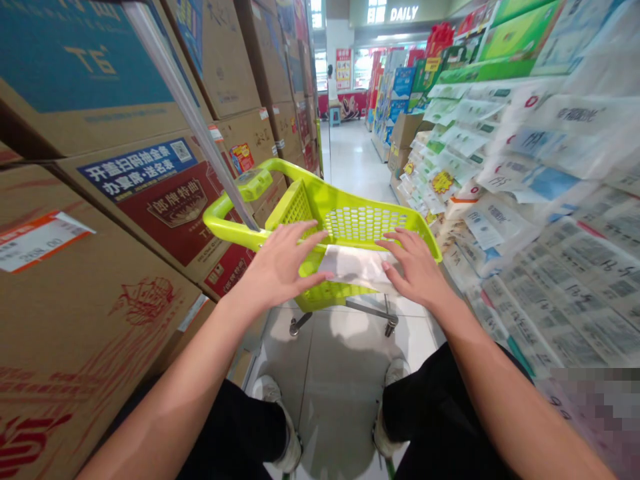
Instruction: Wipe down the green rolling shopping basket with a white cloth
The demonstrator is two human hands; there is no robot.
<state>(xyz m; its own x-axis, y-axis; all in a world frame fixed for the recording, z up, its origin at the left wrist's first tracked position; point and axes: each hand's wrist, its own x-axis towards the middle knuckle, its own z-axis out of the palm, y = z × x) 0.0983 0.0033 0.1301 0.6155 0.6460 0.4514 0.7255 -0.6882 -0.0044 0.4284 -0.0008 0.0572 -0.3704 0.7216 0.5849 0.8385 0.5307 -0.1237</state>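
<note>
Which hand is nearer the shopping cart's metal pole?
Left. The left hand is just right of the foot of the metal pole, by the near side of the shopping cart; the right hand is farther right, toward its other end.

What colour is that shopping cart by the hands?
The shopping cart's basket is bright yellow-green, seen best in the head view.

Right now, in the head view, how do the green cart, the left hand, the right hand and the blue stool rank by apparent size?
1. Green cart
2. Left hand and right hand: too alike to rank
3. Blue stool, in the background
</note>
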